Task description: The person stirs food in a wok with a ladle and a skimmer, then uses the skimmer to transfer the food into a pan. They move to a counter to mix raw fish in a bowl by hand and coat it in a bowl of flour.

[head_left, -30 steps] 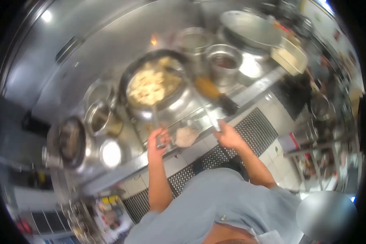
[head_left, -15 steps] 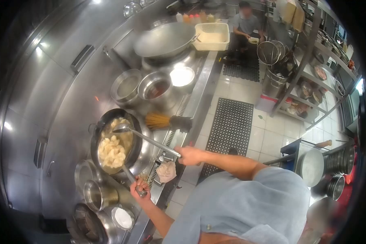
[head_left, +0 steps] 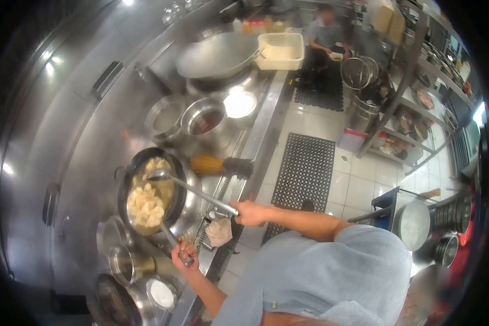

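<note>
Pale yellow food chunks (head_left: 146, 207) sit in a round black metal wok (head_left: 126, 187), mostly heaped on its near side, with a smaller lot at the far side. Yellowish liquid shows beside the heap. Wok stands on the stainless-steel desk (head_left: 277, 103), left of the person.

Right grip (head_left: 249, 213): clamped on the end of a long silver metal ladle (head_left: 201, 194). Ladle crosses the wok's right rim; its bowl is inside, at the far end of the main heap. Left grip (head_left: 185, 254): fingers wrapped round a thick grey metal handle (head_left: 170, 235) that runs to the wok's near rim. Can't tell if that handle is the wok's own or a utensil's under the food.

Crumpled beige cloth (head_left: 219, 232) lies on the desk edge between the two grips, touching neither. Yellow-bristled brush with a dark handle (head_left: 206, 164) lies just right of the wok. Farther along: a silver round pot with dark reddish contents (head_left: 204, 118), then a wide grey metal pan (head_left: 217, 57) and a cream plastic basket (head_left: 280, 65). Near side of the wok: a silver cylindrical pot (head_left: 126, 263) and a round tub with white contents (head_left: 161, 293).

Co-worker in grey top (head_left: 326, 41), far right, holds a light-coloured dish (head_left: 337, 56).
</note>
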The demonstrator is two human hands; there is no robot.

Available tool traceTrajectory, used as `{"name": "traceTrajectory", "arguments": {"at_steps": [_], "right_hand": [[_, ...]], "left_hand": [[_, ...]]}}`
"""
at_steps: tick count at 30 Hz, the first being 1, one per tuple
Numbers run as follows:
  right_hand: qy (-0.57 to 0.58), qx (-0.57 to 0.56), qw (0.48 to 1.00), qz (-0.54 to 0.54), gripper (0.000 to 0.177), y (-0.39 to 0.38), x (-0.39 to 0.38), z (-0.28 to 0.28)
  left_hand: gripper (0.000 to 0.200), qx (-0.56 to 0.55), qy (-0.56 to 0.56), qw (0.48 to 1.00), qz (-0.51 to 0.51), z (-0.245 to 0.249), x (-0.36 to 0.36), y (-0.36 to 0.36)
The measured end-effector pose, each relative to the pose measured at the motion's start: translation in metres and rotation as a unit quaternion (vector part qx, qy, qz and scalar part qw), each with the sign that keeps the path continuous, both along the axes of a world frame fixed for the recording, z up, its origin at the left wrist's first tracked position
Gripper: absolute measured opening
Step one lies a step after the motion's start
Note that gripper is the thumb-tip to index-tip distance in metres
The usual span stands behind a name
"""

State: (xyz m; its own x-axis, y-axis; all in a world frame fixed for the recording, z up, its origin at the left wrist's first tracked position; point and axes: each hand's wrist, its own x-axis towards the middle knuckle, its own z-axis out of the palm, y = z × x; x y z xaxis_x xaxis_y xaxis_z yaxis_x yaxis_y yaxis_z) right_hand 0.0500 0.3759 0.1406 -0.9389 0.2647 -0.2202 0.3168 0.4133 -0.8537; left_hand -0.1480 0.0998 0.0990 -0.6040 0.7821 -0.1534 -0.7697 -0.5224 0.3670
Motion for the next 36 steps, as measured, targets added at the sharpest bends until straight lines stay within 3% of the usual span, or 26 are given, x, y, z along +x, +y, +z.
{"name": "traceTrajectory", "arguments": {"at_steps": [2,6,10,12,19,22,23,26,28,30,33,36], "right_hand": [[0.004,-0.005,1.000,-0.006,0.039,-0.007,-0.003,-0.015],[-0.019,-0.022,1.000,0.001,0.046,-0.007,-0.004,0.014],[0.024,-0.033,0.999,-0.004,0.044,-0.009,-0.009,-0.003],[-0.025,-0.061,0.998,-0.001,0.043,-0.010,-0.012,0.008],[-0.011,-0.138,0.990,-0.003,0.050,-0.026,-0.017,0.004],[0.008,-0.118,0.993,-0.015,0.053,-0.026,-0.025,0.006],[0.074,-0.050,0.996,-0.028,0.056,-0.026,-0.028,-0.005],[0.013,-0.068,0.998,-0.002,0.052,-0.026,-0.041,-0.004],[0.021,-0.087,0.996,0.000,0.049,-0.020,-0.035,0.007],[-0.024,-0.144,0.989,0.024,0.046,-0.019,-0.024,0.045],[0.014,-0.193,0.981,-0.008,0.046,-0.003,0.001,0.022],[0.050,-0.241,0.966,-0.076,0.045,0.014,0.037,0.027]], "left_hand": [[0.025,0.010,-0.013,0.999,0.027,-0.004,0.002,-0.011],[0.027,-0.001,-0.029,0.998,0.059,0.013,0.015,-0.022],[0.035,0.077,-0.009,0.996,0.052,0.017,0.054,-0.064],[0.035,0.042,-0.033,0.995,0.083,0.019,0.079,-0.083],[0.028,-0.103,-0.080,0.979,0.158,-0.006,0.153,-0.122],[0.028,-0.255,-0.081,0.929,0.256,-0.035,0.166,-0.114],[0.029,-0.273,-0.071,0.925,0.254,-0.033,0.166,-0.106],[0.032,-0.311,0.007,0.930,0.196,-0.042,0.161,-0.095],[0.033,-0.260,0.034,0.955,0.141,-0.065,0.145,-0.106],[0.034,-0.109,-0.038,0.991,0.060,-0.112,0.129,-0.131],[0.033,-0.048,-0.100,0.994,0.007,-0.129,0.121,-0.147],[0.034,-0.058,-0.119,0.991,0.017,-0.129,0.120,-0.150]]}}
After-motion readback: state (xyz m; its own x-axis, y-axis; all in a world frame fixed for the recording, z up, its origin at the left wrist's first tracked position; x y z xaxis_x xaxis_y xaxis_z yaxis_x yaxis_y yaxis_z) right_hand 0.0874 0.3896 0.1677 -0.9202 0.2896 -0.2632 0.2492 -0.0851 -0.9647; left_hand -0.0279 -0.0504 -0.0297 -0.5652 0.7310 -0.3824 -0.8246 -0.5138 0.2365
